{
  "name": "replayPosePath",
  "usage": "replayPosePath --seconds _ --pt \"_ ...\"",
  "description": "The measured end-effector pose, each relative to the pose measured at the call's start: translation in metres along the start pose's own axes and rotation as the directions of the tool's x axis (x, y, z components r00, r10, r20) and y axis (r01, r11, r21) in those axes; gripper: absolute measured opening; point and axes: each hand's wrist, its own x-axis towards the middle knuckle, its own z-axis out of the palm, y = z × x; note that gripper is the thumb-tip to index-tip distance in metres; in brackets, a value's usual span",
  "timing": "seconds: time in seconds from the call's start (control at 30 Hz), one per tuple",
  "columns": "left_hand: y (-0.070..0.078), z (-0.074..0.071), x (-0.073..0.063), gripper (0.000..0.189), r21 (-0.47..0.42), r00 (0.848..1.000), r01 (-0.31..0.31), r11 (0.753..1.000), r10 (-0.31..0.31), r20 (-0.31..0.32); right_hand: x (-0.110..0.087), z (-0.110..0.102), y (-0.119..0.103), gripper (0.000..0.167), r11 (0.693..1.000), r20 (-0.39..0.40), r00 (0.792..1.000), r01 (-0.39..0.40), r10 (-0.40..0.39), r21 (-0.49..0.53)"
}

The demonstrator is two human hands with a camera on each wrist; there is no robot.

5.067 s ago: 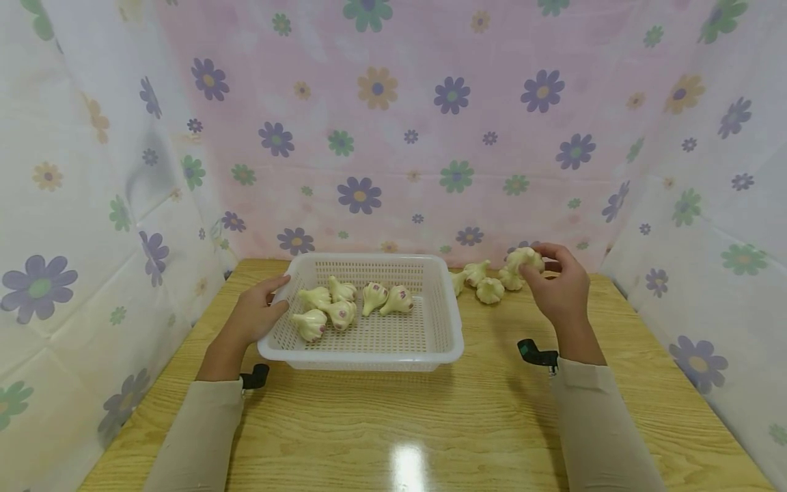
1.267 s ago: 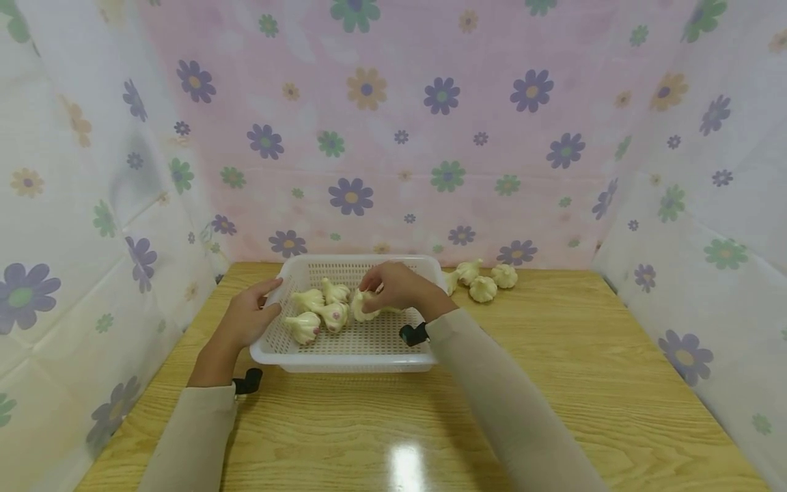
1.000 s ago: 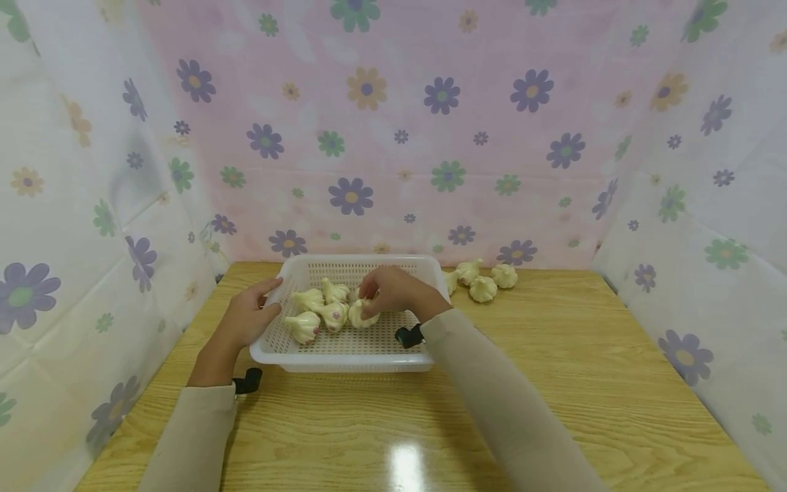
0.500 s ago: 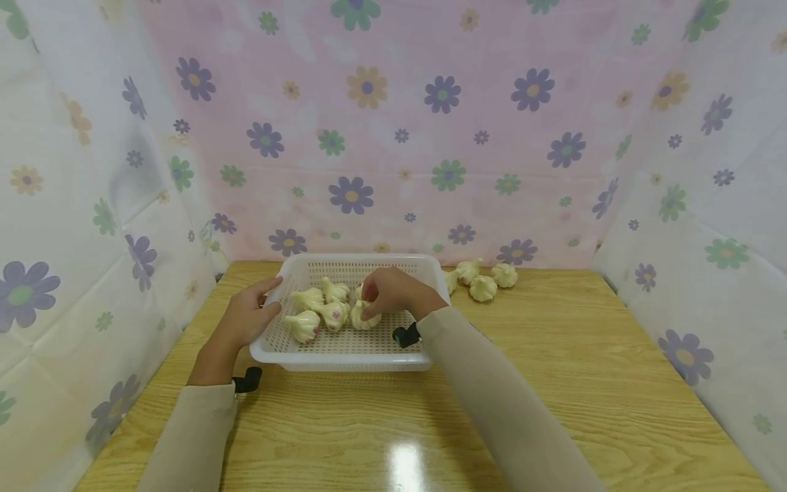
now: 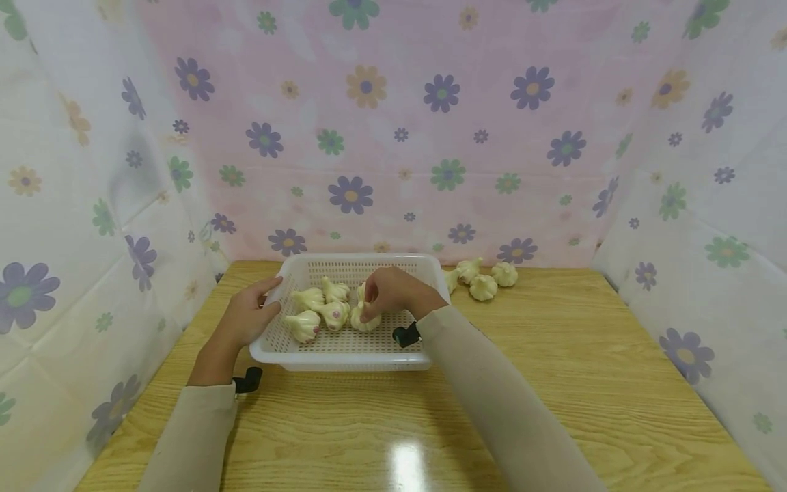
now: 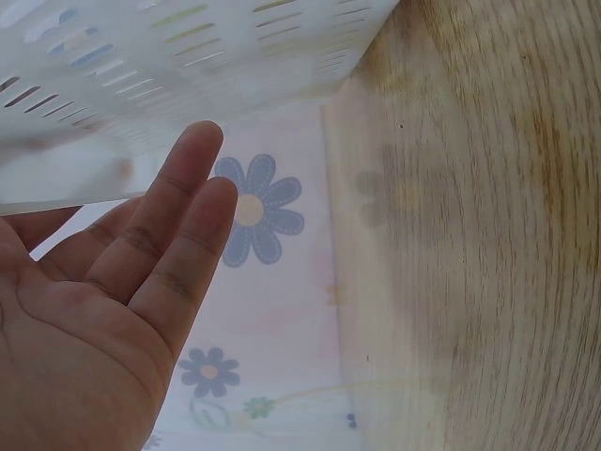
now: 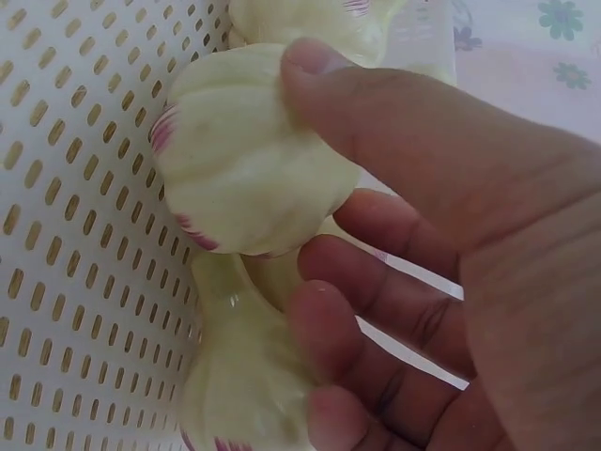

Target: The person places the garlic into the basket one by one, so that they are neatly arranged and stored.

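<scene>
A white perforated plastic basket [image 5: 356, 359] stands on the wooden table with several cream garlic bulbs, some pink-marked, in its left and middle parts. My left hand [image 5: 249, 318] holds its left rim; in the left wrist view the fingers [image 6: 178, 235] reach out below the rim, and the thumb is hidden. Inside the basket, my right hand [image 5: 396, 294] pinches a garlic bulb [image 5: 365, 318]. From the right wrist view, the thumb [image 7: 324, 80] lies on top of this bulb [image 7: 249, 155] and curled fingers are at its side. Another garlic bulb [image 7: 249, 376] lies just beside it.
To the right of the basket, several more garlic bulbs [image 5: 483, 288] lie on the table [image 5: 553, 355] near its back edge. Flower-patterned cloth [image 5: 399, 164] surrounds the table at the back and both sides.
Over five seconds, my right hand has carried a garlic bulb from the right-hand group into the basket. During the last second it has barely shifted. The left hand has stayed on the rim.
</scene>
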Motion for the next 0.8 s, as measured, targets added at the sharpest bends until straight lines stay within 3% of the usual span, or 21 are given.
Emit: replayPosePath --seconds 0.8 --pt "-0.0021 0.0008 0.0015 0.062 -0.012 1.0 0.008 1.0 -0.008 0.0 -0.0009 0.0005 -0.0022 0.04 1.0 0.058 0.998 0.021 -0.02 -0.008"
